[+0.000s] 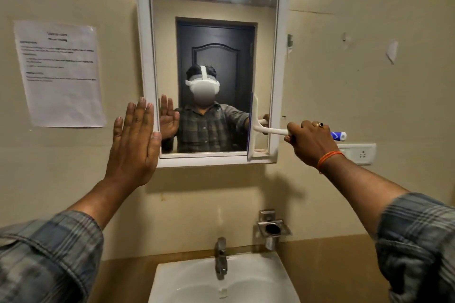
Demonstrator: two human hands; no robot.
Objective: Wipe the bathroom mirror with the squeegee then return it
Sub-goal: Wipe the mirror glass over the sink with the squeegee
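The bathroom mirror [214,7] hangs on the wall in a white frame. My right hand [310,141] grips the handle of a white squeegee [254,128] whose blade stands upright against the glass at the mirror's lower right. A blue end of the handle sticks out behind my fist. My left hand [134,145] is raised flat with straight fingers at the mirror's lower left frame; whether it touches the frame I cannot tell. The glass reflects a person, both hands and a dark door.
A white sink [258,283] with a chrome tap [220,257] lies below the mirror. A metal soap holder [273,227] is fixed to the wall right of the tap. A printed notice [60,74] hangs at left, a wall socket [362,154] at right.
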